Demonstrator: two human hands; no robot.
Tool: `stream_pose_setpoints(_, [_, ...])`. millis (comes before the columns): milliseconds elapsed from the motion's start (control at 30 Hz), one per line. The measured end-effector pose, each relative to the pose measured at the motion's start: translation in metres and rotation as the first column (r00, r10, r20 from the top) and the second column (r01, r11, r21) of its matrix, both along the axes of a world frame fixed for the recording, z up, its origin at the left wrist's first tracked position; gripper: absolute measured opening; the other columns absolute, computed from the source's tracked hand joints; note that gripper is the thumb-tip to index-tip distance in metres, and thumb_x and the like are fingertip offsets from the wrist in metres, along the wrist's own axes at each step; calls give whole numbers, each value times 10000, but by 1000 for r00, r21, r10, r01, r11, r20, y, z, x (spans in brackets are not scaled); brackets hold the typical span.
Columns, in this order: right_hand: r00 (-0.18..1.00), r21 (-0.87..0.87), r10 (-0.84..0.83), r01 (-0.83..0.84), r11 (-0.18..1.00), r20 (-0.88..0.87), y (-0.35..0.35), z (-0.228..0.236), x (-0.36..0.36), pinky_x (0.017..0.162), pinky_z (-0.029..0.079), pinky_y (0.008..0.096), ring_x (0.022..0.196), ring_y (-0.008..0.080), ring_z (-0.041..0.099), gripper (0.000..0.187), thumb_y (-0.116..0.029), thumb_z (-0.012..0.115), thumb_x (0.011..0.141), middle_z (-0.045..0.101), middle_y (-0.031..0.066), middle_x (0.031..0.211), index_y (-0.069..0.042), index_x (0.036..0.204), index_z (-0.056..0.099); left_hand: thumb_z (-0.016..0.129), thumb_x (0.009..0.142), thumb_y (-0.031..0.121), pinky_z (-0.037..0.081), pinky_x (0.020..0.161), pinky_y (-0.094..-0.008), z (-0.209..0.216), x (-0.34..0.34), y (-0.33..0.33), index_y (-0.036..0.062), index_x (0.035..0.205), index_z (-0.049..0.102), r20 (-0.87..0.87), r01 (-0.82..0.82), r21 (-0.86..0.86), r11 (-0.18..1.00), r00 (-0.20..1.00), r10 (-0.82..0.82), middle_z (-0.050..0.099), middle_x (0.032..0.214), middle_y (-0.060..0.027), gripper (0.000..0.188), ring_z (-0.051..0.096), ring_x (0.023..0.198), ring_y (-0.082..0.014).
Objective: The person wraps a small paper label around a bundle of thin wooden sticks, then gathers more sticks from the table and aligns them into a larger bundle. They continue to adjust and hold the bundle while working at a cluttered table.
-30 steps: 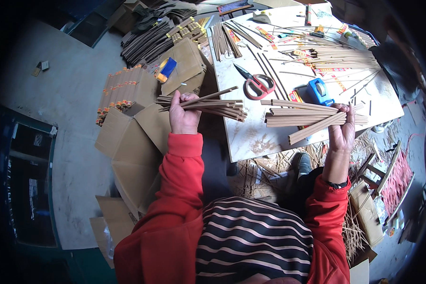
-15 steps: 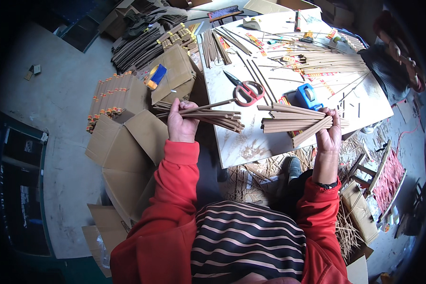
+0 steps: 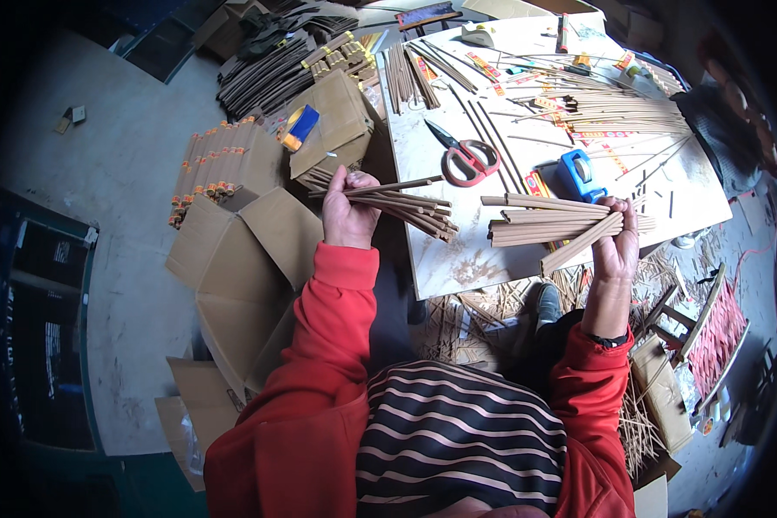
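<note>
My left hand (image 3: 351, 207) is closed round a bunch of thin brown incense sticks (image 3: 414, 211), whose ends fan out past the fingers on both sides. Held in my right hand (image 3: 617, 242) is a second bunch of brown incense sticks (image 3: 544, 220), one or more lying aslant across the others. Both bunches are above the near edge of the white table (image 3: 457, 268), with a gap between their facing ends. Just beyond them lie scissors with red handles (image 3: 471, 162) and a blue tape dispenser (image 3: 581, 176).
More loose sticks (image 3: 622, 114) and red-yellow labels cover the far table. On the left are an open cardboard box (image 3: 242, 250), bundled sticks (image 3: 216, 164) and a blue-yellow tape roll (image 3: 300, 128). A stool with pink webbing (image 3: 716, 337) stands right. Another person (image 3: 725, 129) sits at far right.
The whole view has shifted slightly, so table and boxes appear a little further right. Both hands keep their bunches in nearly the same pose.
</note>
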State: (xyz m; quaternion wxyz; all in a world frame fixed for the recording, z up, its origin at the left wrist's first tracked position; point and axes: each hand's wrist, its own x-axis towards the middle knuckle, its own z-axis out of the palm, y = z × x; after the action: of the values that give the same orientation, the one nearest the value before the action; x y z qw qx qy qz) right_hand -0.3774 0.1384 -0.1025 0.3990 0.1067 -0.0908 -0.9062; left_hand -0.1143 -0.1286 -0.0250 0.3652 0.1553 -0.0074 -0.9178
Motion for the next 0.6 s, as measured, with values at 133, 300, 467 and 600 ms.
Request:
stream_pose_setpoints(133, [1000,2,7,-7,1000,-9,0,2,0,769,446,339,700,200,471,209,-131,474,901,479,73,679,-16,727,468,474,908,211,426,568,-257,-1,2,-1,59,654,401,-33,30,-37,999,999,-31,407,579,-30,305,438,546,-141])
stream_pose_setpoints(300, [998,26,-31,32,999,-49,0,-1,-3,766,444,339,696,198,466,198,-121,476,897,479,74,685,-10,734,472,459,913,218,422,513,-265,2,-3,1,50,639,400,-98,20,36,999,995,-16,417,553,-36,326,419,496,-151])
stream_pose_setpoints(467, [998,8,-11,12,1000,-63,0,0,-2,763,444,342,697,197,463,169,-104,498,884,481,75,693,2,754,489,482,904,222,396,482,-243,2,0,-2,59,648,410,-147,63,46,997,988,-56,405,555,-17,312,400,481,-128])
stream_pose_setpoints(600, [992,26,14,-10,1000,-127,1,-3,-7,772,441,351,721,210,464,198,-117,484,896,470,83,698,4,740,477,484,904,252,370,444,-236,4,8,-14,66,656,419,-145,76,17,997,987,-72,384,550,-1,317,373,463,-114])
